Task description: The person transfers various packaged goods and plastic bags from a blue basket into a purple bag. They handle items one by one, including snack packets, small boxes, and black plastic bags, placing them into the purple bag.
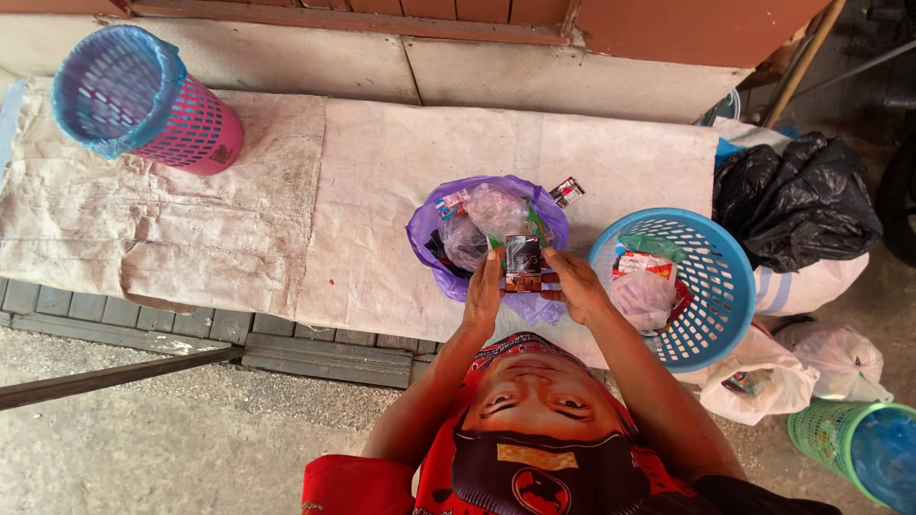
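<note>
Dark small packet (522, 262), gripped between left hand (484, 291) and right hand (577, 284), partly hides the purple bag (429, 234) behind

open cloth to the left, clutter to the right

from the purple bag (441, 250), the bench (363, 181) lies bare toward 9 o'clock up to the pink basket (153, 100) at 10; the blue basket (711, 286) and black bag (797, 200) block 3 o'clock.

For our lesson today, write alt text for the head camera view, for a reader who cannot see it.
Both hands, left hand and right hand, hold a small dark packet above a purple bag of wrappers on a sack-covered surface. A blue basket of wrappers sits to the right; a pink basket lies tipped at far left.
</note>
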